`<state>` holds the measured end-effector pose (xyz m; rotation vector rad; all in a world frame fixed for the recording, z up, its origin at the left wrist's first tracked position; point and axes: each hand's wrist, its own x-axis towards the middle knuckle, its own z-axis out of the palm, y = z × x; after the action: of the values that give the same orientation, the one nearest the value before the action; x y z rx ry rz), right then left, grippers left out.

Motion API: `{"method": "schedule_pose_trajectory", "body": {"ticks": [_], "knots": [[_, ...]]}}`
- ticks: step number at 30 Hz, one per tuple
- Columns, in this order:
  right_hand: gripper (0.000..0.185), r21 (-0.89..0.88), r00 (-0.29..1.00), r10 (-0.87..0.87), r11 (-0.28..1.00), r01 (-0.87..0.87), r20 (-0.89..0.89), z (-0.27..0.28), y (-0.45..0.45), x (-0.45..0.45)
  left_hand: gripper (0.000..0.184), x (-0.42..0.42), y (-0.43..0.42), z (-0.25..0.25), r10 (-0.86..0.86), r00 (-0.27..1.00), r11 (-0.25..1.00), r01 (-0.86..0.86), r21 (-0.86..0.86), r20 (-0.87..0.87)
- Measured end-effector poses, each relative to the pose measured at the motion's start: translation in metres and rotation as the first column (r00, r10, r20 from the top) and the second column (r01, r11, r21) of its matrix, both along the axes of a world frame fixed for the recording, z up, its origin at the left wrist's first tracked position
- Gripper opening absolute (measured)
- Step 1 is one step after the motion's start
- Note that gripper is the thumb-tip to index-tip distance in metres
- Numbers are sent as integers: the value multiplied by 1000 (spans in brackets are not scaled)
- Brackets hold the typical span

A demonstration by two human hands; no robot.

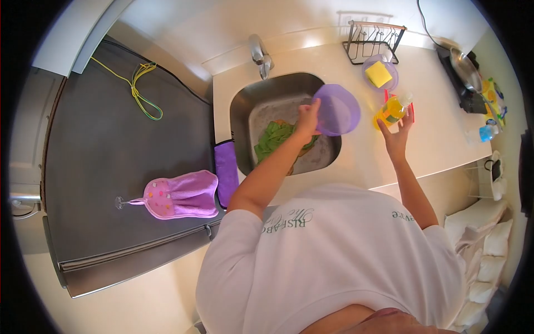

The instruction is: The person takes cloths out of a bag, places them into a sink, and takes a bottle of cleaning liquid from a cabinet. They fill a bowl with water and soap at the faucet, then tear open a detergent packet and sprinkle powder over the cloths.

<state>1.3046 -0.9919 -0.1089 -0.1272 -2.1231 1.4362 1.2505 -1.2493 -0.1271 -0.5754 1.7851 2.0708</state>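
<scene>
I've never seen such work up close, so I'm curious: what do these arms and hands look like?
These are a person's. The left hand and right hand are ungloved. Short white sleeves leave the forearms bare; the white shirt bears green lettering.

The bowl [337,109] over the sink's [238,108] right edge is translucent purple; the soap bottle [391,110] is yellow with green on its label. Near the cream countertop's [439,142] far edge, a yellow sponge [379,74] sits on a lilac dish [394,78]. The leaves [272,139] are green, the sink silver-grey. Near the dark grey surface's [111,156] right edge, a pinkish-lilac hand towel [192,195] has a multicoloured print. The white T-shirt [345,261] bears green lettering.
</scene>
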Motion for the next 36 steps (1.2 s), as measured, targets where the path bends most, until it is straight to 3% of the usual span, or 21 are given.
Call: {"method": "schedule_pose_trajectory", "body": {"ticks": [2, 3, 5, 7, 10, 13, 16, 18, 19, 22, 25, 28, 34, 36], "knots": [[77, -206, 992, 126, 972, -117, 30, -16, 7, -17, 61, -3, 25, -2, -16, 1000, 997, 15, -73, -11], [74, -180, 985, 138, 976, -118, 103, -25, 13, -23, 60, -5, 36, -4, -25, 1000, 994, 23, -110, -15], [67, -128, 957, 154, 984, -126, 244, -36, 26, -33, 56, -15, 52, -32, -72, 972, 925, -18, -379, -224], [61, -24, 957, 164, 986, -163, 241, -23, 34, -28, 54, -20, 63, -43, -131, 919, 812, -115, -572, -371], [60, 133, 942, 188, 964, -231, 278, 12, 46, -15, 55, -28, 65, -45, -241, 928, 725, -21, -688, -283], [63, 283, 882, 195, 898, -336, 428, 49, 56, -8, 57, -24, 64, -34, -257, 920, 684, -44, -728, -297], [63, 356, 792, 184, 818, -451, 582, 78, 60, -7, 58, -27, 61, 15, -256, 719, 780, -241, -577, -647], [61, 373, 742, 200, 763, -527, 640, 87, 61, -8, 60, -29, 60, 66, -397, 691, 909, 206, -361, -604], [60, 359, 719, 208, 755, -548, 663, 89, 60, -9, 61, -31, 60, 77, -456, 655, 883, 416, -216, -602], [55, 350, 689, 227, 728, -589, 688, 97, 56, -17, 57, -42, 69, 78, -673, 478, 723, 587, -364, -564], [52, 413, 714, 206, 695, -588, 669, 101, 50, -19, 45, -49, 75, 70, -693, 458, 713, 546, -440, -556], [51, 535, 751, 119, 631, -562, 649, 103, 52, -19, 39, -53, 73, 69, -543, 787, 840, 510, -185, -292], [51, 640, 727, -17, 489, -592, 686, 111, 58, -24, 44, -52, 39, 74, -297, 915, 950, 254, -183, -274], [52, 650, 705, -47, 437, -622, 707, 114, 58, -26, 45, -49, 32, 72, -289, 927, 952, 251, -177, -238]]}}
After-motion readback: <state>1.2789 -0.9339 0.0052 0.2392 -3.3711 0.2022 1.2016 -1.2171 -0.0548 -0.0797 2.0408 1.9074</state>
